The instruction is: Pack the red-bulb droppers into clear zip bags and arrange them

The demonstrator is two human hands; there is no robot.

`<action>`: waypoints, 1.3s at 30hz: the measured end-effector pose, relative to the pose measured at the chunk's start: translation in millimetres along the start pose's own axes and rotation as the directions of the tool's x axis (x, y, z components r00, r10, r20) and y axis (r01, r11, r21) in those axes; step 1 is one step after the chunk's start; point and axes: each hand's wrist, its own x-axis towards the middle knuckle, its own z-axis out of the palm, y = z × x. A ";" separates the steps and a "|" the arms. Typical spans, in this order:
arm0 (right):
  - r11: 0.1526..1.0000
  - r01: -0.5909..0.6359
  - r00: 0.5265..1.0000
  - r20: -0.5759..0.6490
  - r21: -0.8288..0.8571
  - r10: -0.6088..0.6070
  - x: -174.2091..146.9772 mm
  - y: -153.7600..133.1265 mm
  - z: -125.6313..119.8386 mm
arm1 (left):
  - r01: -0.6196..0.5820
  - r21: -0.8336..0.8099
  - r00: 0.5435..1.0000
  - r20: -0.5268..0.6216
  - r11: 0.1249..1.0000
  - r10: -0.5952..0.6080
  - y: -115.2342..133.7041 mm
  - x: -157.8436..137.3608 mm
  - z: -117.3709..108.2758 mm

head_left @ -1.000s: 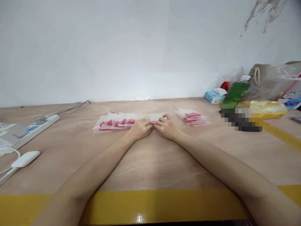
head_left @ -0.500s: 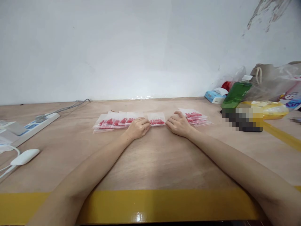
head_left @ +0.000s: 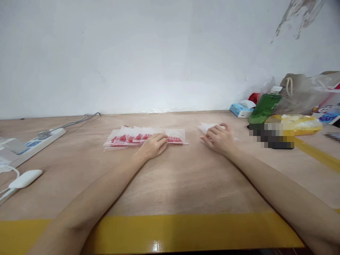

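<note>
A small clear plastic bag with red pieces in its lower part [head_left: 176,136] lies at the middle of the table. My left hand [head_left: 154,144] is closed at that bag's left edge, its fingertips partly hidden. Just left of this hand, several similar bags [head_left: 127,136] overlap in a spread pile. My right hand [head_left: 219,138] is over the right-hand stack of bags [head_left: 204,127], fingers curved and apart, and covers most of it. Whether its fingertips touch the stack I cannot tell.
A white power strip [head_left: 39,147] and a white charger [head_left: 26,179] are at the left. Along the right stand a tissue pack [head_left: 241,109], a green bottle [head_left: 265,106], a yellow packet [head_left: 302,124] and plastic bags [head_left: 305,92]. Yellow tape [head_left: 186,230] runs along the front edge.
My right hand has left the middle bag and moved right, over the right-hand stack. My left hand stays at the middle bag's left edge.
</note>
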 end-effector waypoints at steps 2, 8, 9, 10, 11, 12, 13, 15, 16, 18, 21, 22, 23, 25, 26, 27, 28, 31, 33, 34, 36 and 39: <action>0.983 -0.183 0.983 0.006 -0.015 0.183 -4.1 9.7 -2.0 | 0.003 -0.006 1.000 0.013 1.000 -0.003 0.7 2.0 0.9; 0.937 -0.346 0.888 0.310 -0.036 0.340 -11.6 21.7 3.6 | 0.053 -0.005 0.998 0.045 0.999 -0.052 1.8 5.3 4.6; 0.933 -0.360 0.870 0.351 -0.026 0.346 -11.8 21.3 4.5 | 0.064 0.002 0.997 0.041 0.998 -0.065 0.1 5.0 4.1; 0.927 -0.375 0.857 0.377 -0.014 0.352 -11.5 20.3 5.2 | 0.075 0.012 0.997 0.036 0.997 -0.075 -2.4 4.5 3.1; 0.922 -0.386 0.849 0.389 -0.004 0.357 -10.8 18.6 5.6 | 0.085 0.024 0.996 0.031 0.996 -0.085 -5.6 3.7 1.6; 0.918 -0.396 0.847 0.388 0.003 0.364 -9.9 16.6 5.8 | 0.095 0.039 0.995 0.029 0.995 -0.096 -9.4 2.6 -0.4; 0.915 -0.403 0.848 0.379 0.007 0.370 -8.9 14.4 5.9 | 0.106 0.055 0.994 0.029 0.993 -0.108 -13.8 1.3 -3.1; 0.911 -0.413 0.853 0.353 0.008 0.383 -7.0 10.2 6.0 | 0.120 0.086 0.991 0.047 0.989 -0.124 -23.3 -2.1 -10.4; 0.909 -0.417 0.855 0.343 0.006 0.390 -6.3 8.6 6.1 | 0.118 0.098 0.990 0.067 0.988 -0.124 -28.1 -3.8 -15.1; 0.908 -0.420 0.857 0.331 0.002 0.395 -5.7 6.9 6.6 | 0.084 0.104 0.986 0.134 0.991 -0.098 -36.4 -6.3 -25.3; 0.925 -0.379 0.879 0.309 -0.012 0.364 -5.5 5.8 6.6 | 0.067 0.108 0.965 0.245 0.992 -0.092 -41.1 -4.8 -38.1; 0.935 -0.353 0.892 0.294 -0.018 0.342 -5.1 4.6 6.0 | 0.088 0.108 0.957 0.267 0.990 -0.114 -39.8 -2.8 -40.3; 0.947 -0.321 0.908 0.275 -0.024 0.315 -4.4 2.5 5.0 | 0.113 0.107 0.948 0.285 0.988 -0.140 -37.2 -0.2 -41.2; 0.972 -0.234 0.942 0.242 -0.026 0.234 -1.8 -5.5 2.5 | 0.161 0.100 0.929 0.321 0.982 -0.185 -29.5 5.3 -39.8; 0.984 -0.179 0.956 0.235 -0.016 0.178 0.1 -11.5 1.2 | 0.177 0.091 0.912 0.360 0.980 -0.198 -25.5 7.7 -38.1; 0.992 -0.125 0.965 0.231 0.002 0.121 2.4 -18.6 0.1 | 0.193 0.080 0.887 0.413 0.978 -0.209 -22.2 9.6 -36.3; 0.997 -0.079 0.971 0.230 0.028 0.070 5.0 -26.6 -0.5 | 0.215 0.067 0.856 0.468 0.974 -0.221 -20.0 11.1 -35.0; 0.990 -0.039 0.976 0.219 0.134 0.008 13.4 -51.4 0.2 | 0.311 0.021 0.762 0.592 0.950 -0.262 -21.9 12.8 -35.3; 0.977 -0.054 0.978 0.209 0.207 0.010 18.7 -63.8 2.1 | 0.389 0.035 0.721 0.610 0.920 -0.328 -26.3 13.4 -38.0; 0.968 -0.047 0.979 0.206 0.246 -0.005 21.0 -67.7 3.1 | 0.422 0.056 0.704 0.609 0.905 -0.366 -27.4 13.9 -39.0; 0.948 -0.009 0.979 0.195 0.320 -0.057 24.1 -71.2 4.7 | 0.458 0.103 0.694 0.579 0.883 -0.428 -24.8 15.6 -38.6; 0.914 0.018 0.980 0.175 0.406 -0.097 24.3 -68.5 6.7 | 0.364 0.058 0.832 0.428 0.930 -0.353 -7.9 18.3 -28.5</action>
